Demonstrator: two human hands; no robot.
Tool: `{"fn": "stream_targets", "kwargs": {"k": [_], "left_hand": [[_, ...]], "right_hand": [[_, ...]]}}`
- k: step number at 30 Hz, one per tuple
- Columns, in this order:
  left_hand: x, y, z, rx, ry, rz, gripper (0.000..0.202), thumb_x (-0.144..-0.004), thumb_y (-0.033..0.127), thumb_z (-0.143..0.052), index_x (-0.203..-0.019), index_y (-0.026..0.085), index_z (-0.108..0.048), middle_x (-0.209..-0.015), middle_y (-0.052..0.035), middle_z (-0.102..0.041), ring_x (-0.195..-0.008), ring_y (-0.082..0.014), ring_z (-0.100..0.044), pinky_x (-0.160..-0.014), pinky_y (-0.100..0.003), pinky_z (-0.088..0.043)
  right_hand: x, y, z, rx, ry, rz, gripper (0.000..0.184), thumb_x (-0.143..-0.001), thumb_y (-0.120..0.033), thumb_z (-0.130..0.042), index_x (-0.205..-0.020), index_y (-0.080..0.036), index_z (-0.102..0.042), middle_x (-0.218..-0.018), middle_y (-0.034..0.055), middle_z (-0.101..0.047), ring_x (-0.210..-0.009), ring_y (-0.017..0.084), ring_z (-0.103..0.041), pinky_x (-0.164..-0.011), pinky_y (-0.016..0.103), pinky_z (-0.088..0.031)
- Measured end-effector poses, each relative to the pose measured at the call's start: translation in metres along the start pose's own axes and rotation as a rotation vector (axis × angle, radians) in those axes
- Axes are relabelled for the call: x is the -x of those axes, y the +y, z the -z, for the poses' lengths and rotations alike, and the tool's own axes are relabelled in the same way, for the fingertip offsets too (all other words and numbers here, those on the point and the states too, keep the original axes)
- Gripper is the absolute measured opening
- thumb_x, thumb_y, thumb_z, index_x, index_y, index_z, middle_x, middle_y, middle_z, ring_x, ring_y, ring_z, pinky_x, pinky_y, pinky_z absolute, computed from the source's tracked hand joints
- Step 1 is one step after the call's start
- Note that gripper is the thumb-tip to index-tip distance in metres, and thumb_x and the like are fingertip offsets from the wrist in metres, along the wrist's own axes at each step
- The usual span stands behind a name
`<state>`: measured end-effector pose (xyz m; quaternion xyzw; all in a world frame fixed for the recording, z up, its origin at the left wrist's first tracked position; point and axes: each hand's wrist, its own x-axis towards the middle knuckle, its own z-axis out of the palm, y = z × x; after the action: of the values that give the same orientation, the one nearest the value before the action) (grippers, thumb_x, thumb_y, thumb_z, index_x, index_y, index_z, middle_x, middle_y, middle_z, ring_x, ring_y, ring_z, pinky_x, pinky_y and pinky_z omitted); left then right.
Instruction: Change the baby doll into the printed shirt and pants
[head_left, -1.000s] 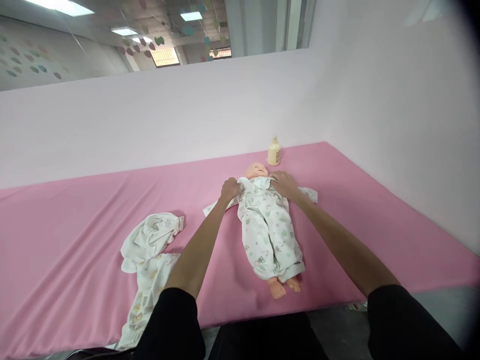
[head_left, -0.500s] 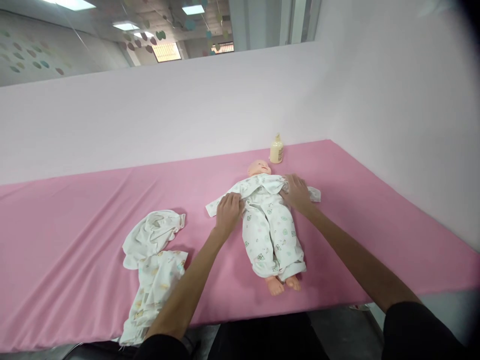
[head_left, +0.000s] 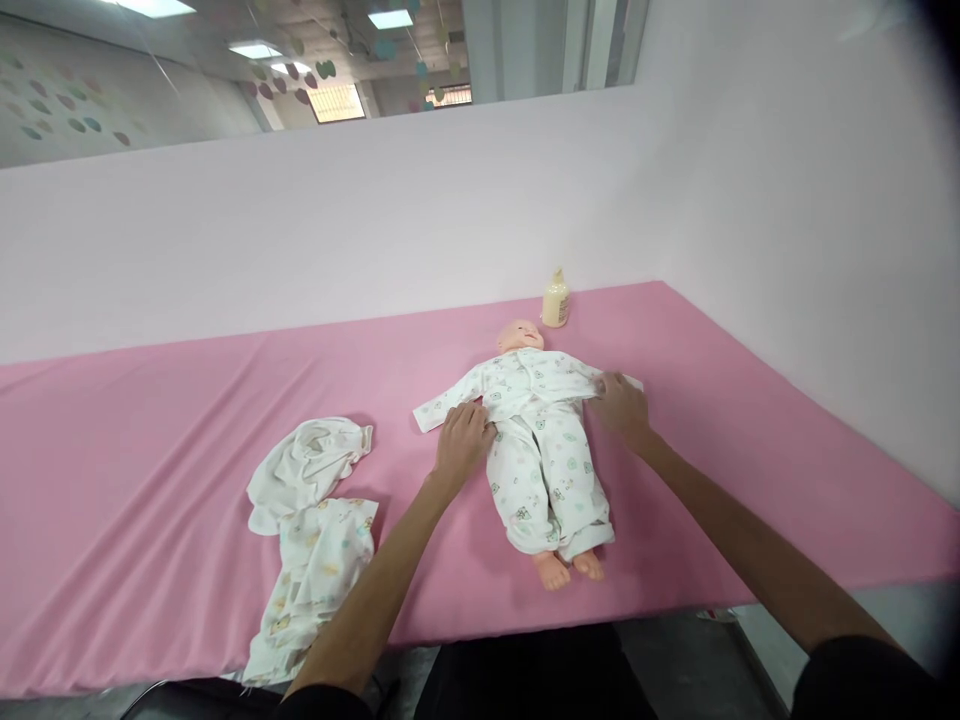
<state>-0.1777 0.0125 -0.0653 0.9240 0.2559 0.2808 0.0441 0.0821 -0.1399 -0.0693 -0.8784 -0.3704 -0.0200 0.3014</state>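
Note:
A baby doll [head_left: 537, 440] in white printed top and trousers lies on its back on the pink mat [head_left: 150, 430], head toward the wall. My left hand [head_left: 462, 440] rests at the hem of the doll's top on its left side, fingers curled onto the cloth. My right hand [head_left: 621, 404] presses the other edge of the top beside the spread sleeve, fingers bent on the fabric. The doll's bare feet [head_left: 568, 569] point toward me.
A heap of white baby clothes [head_left: 307, 520] lies on the mat to the left, partly over the front edge. A cream bottle [head_left: 555, 300] stands by the back wall behind the doll's head. A white wall closes the right side.
Both hands slid down from the doll's collar to the lower sides of its top. The top now lies flat and spread, with both sleeves out.

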Motion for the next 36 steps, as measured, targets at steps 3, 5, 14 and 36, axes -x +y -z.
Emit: {"fn": "stream_targets", "kwargs": {"k": [3, 5, 14, 36], "left_hand": [[-0.001, 0.005, -0.003, 0.228, 0.046, 0.304, 0.010, -0.085, 0.023, -0.053, -0.091, 0.022, -0.046, -0.098, -0.0058, -0.060, -0.098, -0.0212, -0.059, -0.082, -0.034, -0.047], [-0.002, 0.008, -0.004, 0.359, 0.013, 0.495, 0.019, -0.086, 0.029, -0.054, -0.101, 0.022, -0.044, -0.103, -0.0059, -0.060, -0.094, -0.0193, -0.060, -0.076, -0.031, -0.048], [-0.001, 0.003, 0.013, -0.007, -0.006, 0.227, 0.014, -0.094, 0.018, -0.041, -0.103, 0.019, -0.052, -0.103, -0.0121, -0.065, -0.098, -0.0256, -0.060, -0.080, -0.036, -0.046], [-0.029, 0.023, -0.002, 0.420, -0.066, 0.388, 0.019, -0.086, 0.022, -0.050, -0.105, 0.023, -0.054, -0.102, -0.0047, -0.057, -0.084, -0.0165, -0.055, -0.076, -0.030, -0.043]], "right_hand": [[0.001, 0.009, -0.007, -0.260, -0.226, -0.209, 0.023, -0.082, -0.037, -0.058, -0.066, -0.021, -0.057, -0.070, 0.0079, -0.063, -0.067, 0.023, -0.054, -0.062, 0.034, -0.039], [-0.003, 0.009, -0.011, -0.350, -0.338, -0.229, 0.028, -0.082, -0.035, -0.058, -0.057, -0.022, -0.054, -0.059, 0.0063, -0.060, -0.057, 0.020, -0.051, -0.057, 0.033, -0.038], [0.023, 0.026, 0.004, -0.095, -0.210, 0.175, 0.014, -0.085, -0.020, -0.051, -0.088, -0.022, -0.064, -0.094, 0.0073, -0.070, -0.085, 0.026, -0.061, -0.070, 0.033, -0.040], [0.023, -0.053, -0.004, 0.038, 0.119, 0.387, 0.017, -0.094, -0.026, -0.045, -0.097, -0.020, -0.061, -0.096, 0.0096, -0.063, -0.091, 0.026, -0.056, -0.085, 0.038, -0.042]]}}
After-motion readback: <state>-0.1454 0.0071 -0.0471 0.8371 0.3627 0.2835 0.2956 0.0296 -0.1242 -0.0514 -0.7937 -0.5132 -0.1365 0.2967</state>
